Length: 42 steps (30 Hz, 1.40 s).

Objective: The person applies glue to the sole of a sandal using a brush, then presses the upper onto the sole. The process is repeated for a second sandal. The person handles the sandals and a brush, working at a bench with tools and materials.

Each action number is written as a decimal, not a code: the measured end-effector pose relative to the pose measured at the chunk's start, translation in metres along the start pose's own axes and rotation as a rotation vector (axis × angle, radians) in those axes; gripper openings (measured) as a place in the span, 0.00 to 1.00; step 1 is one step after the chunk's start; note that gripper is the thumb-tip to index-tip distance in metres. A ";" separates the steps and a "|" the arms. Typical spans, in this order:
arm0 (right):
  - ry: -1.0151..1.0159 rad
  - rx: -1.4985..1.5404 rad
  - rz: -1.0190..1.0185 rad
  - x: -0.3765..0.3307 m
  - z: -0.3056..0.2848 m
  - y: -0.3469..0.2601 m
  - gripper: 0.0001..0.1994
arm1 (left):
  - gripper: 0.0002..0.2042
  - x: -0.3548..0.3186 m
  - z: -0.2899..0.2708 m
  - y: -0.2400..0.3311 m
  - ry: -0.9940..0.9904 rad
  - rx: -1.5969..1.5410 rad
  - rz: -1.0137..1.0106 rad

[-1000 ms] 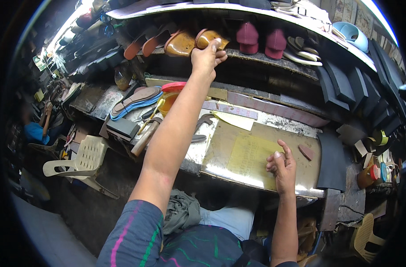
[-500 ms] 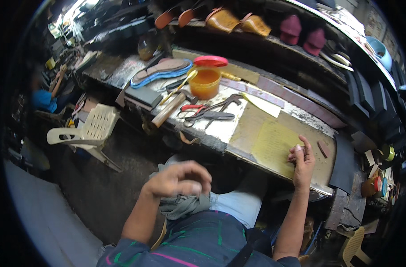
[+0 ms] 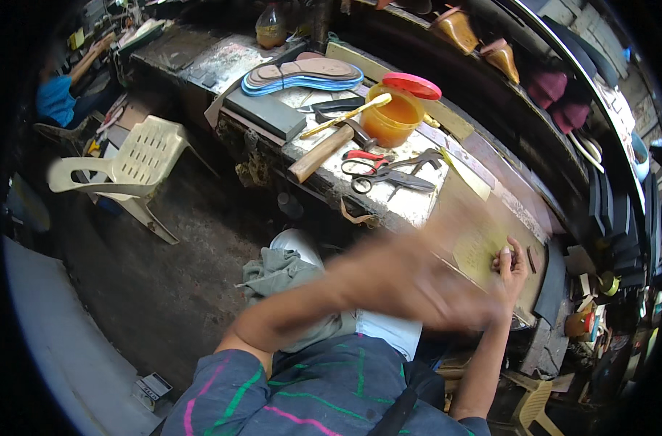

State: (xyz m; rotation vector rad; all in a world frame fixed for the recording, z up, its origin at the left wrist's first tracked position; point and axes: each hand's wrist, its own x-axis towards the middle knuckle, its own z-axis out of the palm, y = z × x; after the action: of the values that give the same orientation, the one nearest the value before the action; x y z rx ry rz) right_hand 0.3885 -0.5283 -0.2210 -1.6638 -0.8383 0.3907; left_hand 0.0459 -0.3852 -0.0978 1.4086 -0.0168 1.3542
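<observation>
The person sits at a cluttered workbench (image 3: 389,207). The right hand (image 3: 510,263) rests on a yellowish sheet (image 3: 480,243) lying flat on the bench, its fingers curled in a loose clench around something small and pale that I cannot make out. The left hand (image 3: 447,280) is a blur in front of the chest, just left of the right hand; I cannot tell whether it is clenched or released, or whether it holds anything.

Further along the bench lie scissors (image 3: 385,182) with pliers (image 3: 421,160) just beside them, then a wooden-handled hammer (image 3: 327,151). Behind these stands an orange tub (image 3: 392,120) with a stick in it and a red lid (image 3: 412,85) at its rim. A stack of shoe soles (image 3: 302,75) sits beyond. A cream plastic chair (image 3: 131,168) stands on the floor to the left.
</observation>
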 end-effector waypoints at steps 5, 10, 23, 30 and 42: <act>-0.008 -0.052 -0.058 0.000 0.001 0.003 0.16 | 0.18 -0.047 0.038 0.018 -1.084 0.118 -0.160; -0.038 -0.120 -0.079 0.000 0.006 -0.004 0.17 | 0.22 -0.008 -0.118 -0.008 -0.333 0.724 -0.470; -0.487 0.013 -0.147 0.102 0.229 -0.126 0.63 | 0.14 0.053 -0.195 -0.081 -0.088 1.533 -0.218; -0.460 -0.004 -0.154 0.101 0.253 -0.093 0.60 | 0.17 -0.027 -0.268 0.069 0.554 0.842 0.080; -0.159 -0.704 -0.213 0.004 0.097 -0.045 0.27 | 0.12 -0.257 -0.396 0.049 0.799 1.477 -0.877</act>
State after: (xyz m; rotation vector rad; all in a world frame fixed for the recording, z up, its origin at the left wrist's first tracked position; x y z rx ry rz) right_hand 0.3135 -0.4537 -0.2038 -2.1701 -1.3652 0.0721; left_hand -0.3424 -0.2986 -0.3575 1.4491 2.2072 0.9513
